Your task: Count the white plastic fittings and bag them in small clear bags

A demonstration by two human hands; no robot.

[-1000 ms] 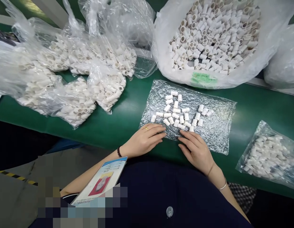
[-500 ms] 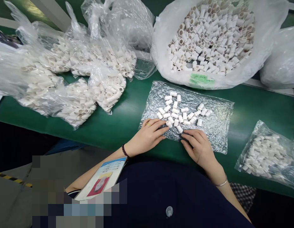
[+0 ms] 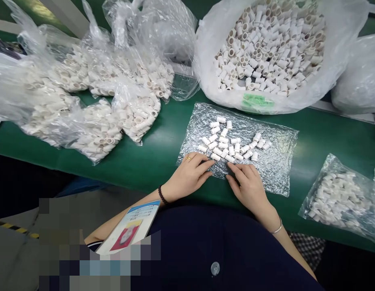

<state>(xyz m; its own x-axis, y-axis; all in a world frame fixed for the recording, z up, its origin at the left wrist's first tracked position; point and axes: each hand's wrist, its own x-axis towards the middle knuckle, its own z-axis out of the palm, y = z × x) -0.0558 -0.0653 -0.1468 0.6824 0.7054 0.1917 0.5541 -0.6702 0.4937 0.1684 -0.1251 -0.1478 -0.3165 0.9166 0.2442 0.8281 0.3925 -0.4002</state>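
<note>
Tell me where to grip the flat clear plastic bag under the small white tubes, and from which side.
Judging by its pose, pinch the flat clear plastic bag at its bare right end, coming from the right. The small white tubes crowd its left half, where the left hand and right hand rest.

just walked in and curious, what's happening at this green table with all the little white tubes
A person sits at the green table with both hands on a flat clear plastic bag. The left hand and right hand rest palm down at its near edge, fingers touching a loose cluster of small white plastic tube fittings. Nothing is held in either grip. A big open sack of the same fittings sits behind, with filled small bags on the left.
</note>
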